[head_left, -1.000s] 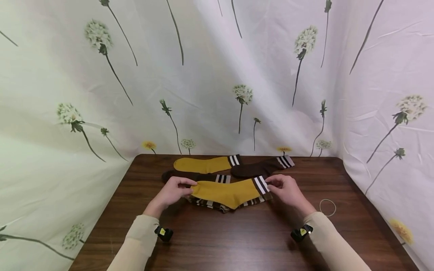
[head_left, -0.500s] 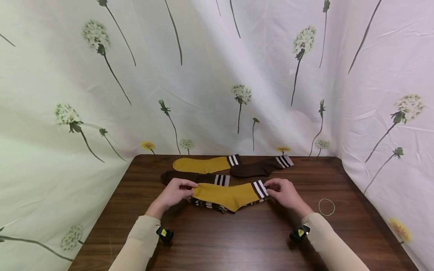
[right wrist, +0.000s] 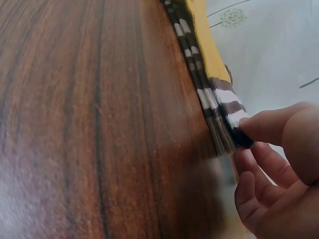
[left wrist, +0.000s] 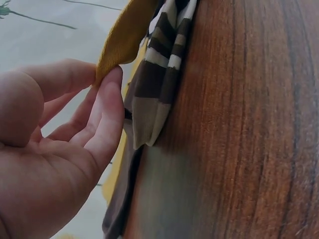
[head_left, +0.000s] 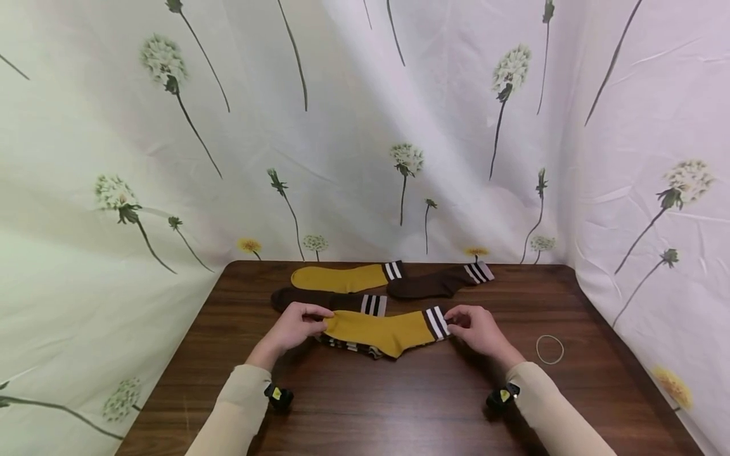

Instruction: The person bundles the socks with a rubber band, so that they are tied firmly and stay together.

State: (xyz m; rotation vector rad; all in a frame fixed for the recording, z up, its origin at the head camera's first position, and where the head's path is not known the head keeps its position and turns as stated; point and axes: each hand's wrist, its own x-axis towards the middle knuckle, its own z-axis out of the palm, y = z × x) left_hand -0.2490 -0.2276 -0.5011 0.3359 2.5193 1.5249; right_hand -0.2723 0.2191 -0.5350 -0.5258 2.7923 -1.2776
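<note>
A mustard-yellow sock [head_left: 376, 328] with a dark, white-striped cuff is stretched between both hands in the head view. My left hand [head_left: 296, 326] pinches its toe end between thumb and fingers, seen closely in the left wrist view, where the yellow toe [left wrist: 119, 45] rises from the fingertips. At the cuff end, my right hand [head_left: 478, 328] pinches the striped cuff [right wrist: 232, 107]. Directly beneath lie striped brown, black and white socks [left wrist: 154, 79], stacked on the table and mostly hidden by the yellow sock in the head view.
Behind the hands lie another yellow sock [head_left: 339, 277], a dark brown sock [head_left: 422, 285] and a second dark brown sock [head_left: 313, 297] on the wooden table [head_left: 365, 405]. A thin rubber band [head_left: 538, 349] rests at the right. Dandelion-print cloth hangs behind and at the sides.
The yellow sock's cuff end has come down slightly with my right hand, covering more of the striped socks. My left hand has lowered a little, still pinching the toe.
</note>
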